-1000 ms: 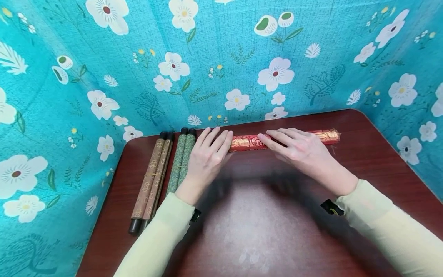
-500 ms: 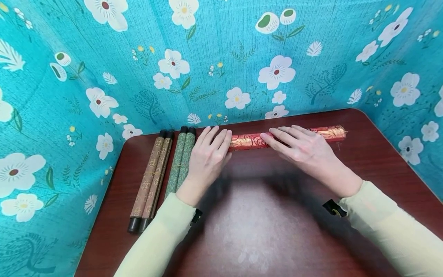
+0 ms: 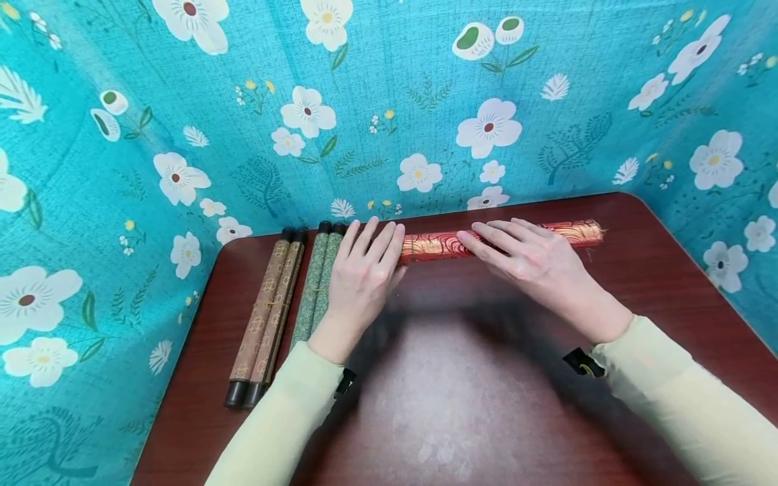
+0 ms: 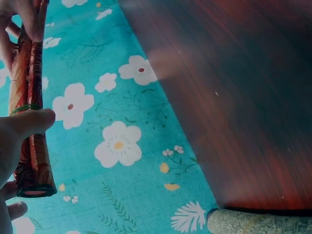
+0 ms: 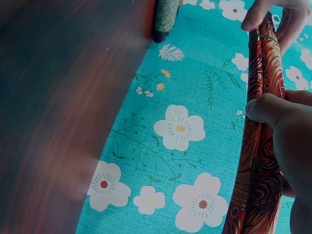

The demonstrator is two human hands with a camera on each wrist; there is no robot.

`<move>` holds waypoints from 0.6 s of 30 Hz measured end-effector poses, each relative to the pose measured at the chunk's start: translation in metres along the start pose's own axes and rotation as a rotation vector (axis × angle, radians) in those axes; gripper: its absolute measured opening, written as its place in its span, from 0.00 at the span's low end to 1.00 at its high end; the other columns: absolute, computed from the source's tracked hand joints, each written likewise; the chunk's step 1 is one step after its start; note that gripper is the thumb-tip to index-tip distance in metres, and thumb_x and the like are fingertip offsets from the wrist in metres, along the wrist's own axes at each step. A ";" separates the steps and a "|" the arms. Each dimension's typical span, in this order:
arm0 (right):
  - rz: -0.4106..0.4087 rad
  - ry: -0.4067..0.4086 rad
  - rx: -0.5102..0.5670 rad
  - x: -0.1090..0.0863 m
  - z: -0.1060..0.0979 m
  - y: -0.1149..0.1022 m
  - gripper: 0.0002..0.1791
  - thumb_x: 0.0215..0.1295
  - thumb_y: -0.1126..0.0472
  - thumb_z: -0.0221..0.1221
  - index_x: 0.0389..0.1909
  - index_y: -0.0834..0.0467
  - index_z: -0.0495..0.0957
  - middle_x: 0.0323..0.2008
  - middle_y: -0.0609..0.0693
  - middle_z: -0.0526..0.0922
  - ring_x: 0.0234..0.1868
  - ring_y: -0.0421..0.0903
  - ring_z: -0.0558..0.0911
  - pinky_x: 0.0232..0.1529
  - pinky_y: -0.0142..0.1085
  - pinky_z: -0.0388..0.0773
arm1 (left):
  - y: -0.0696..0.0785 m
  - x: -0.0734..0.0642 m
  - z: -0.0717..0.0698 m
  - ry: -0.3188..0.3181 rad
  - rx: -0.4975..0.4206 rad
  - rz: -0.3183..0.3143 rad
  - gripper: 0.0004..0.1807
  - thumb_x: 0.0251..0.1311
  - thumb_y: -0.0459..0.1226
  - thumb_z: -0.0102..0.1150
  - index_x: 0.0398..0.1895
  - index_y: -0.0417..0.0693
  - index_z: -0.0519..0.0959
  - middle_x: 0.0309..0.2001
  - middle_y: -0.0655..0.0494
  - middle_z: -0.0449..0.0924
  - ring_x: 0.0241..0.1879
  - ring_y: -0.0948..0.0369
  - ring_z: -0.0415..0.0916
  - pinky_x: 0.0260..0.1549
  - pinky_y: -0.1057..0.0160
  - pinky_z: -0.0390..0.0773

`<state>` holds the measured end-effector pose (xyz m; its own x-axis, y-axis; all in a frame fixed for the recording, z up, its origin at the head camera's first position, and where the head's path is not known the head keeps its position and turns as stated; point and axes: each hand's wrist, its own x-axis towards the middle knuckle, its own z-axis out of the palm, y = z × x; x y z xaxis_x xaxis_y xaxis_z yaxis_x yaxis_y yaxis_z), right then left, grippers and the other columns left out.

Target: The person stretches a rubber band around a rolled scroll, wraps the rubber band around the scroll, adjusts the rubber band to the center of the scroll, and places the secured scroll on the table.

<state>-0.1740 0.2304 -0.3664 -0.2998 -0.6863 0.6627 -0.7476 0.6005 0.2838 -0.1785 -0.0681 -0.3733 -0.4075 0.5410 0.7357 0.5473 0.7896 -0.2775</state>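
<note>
A red and gold patterned roll with frayed threads at its right end is held lengthwise near the table's back edge. My left hand grips its left part, with the thumb beside a green band tied around it in the left wrist view. Farther right, my right hand holds the roll near its middle, fingers over the far side and thumb on the near side. A groove runs along the roll in the right wrist view. Most of the roll's left end is hidden behind my left hand in the head view.
Two green scrolls with dark end knobs lie just left of my left hand. Beside them is a tied pair of brown flower-patterned scrolls. A turquoise flowered curtain closes off the dark red table at the back and sides.
The roll and right hand have shifted slightly to the right compared with a second ago. My left hand's fingers have moved a little left and spread somewhat on the roll.
</note>
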 end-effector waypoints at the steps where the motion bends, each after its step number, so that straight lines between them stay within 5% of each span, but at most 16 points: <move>1: 0.000 -0.002 -0.001 0.000 0.000 0.000 0.24 0.89 0.62 0.40 0.73 0.57 0.78 0.60 0.62 0.86 0.51 0.64 0.87 0.49 0.60 0.86 | 0.000 0.000 0.000 0.002 0.000 -0.001 0.31 0.56 0.43 0.82 0.63 0.41 0.85 0.57 0.47 0.89 0.62 0.45 0.83 0.71 0.45 0.73; 13: -0.008 -0.022 -0.029 0.002 -0.002 -0.003 0.24 0.88 0.66 0.40 0.72 0.58 0.78 0.60 0.63 0.86 0.51 0.64 0.86 0.51 0.59 0.86 | 0.010 0.006 0.003 0.018 -0.007 0.001 0.28 0.55 0.40 0.82 0.59 0.40 0.87 0.54 0.47 0.90 0.59 0.47 0.85 0.70 0.49 0.75; 18: 0.004 -0.062 -0.028 0.007 -0.001 -0.006 0.23 0.84 0.68 0.50 0.74 0.56 0.76 0.62 0.62 0.85 0.54 0.63 0.86 0.53 0.57 0.86 | 0.014 0.011 0.004 0.024 -0.008 0.000 0.27 0.58 0.40 0.81 0.60 0.41 0.87 0.55 0.49 0.90 0.58 0.49 0.85 0.69 0.50 0.76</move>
<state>-0.1708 0.2225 -0.3628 -0.3394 -0.7074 0.6200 -0.7295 0.6141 0.3013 -0.1782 -0.0505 -0.3715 -0.3895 0.5341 0.7504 0.5531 0.7871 -0.2731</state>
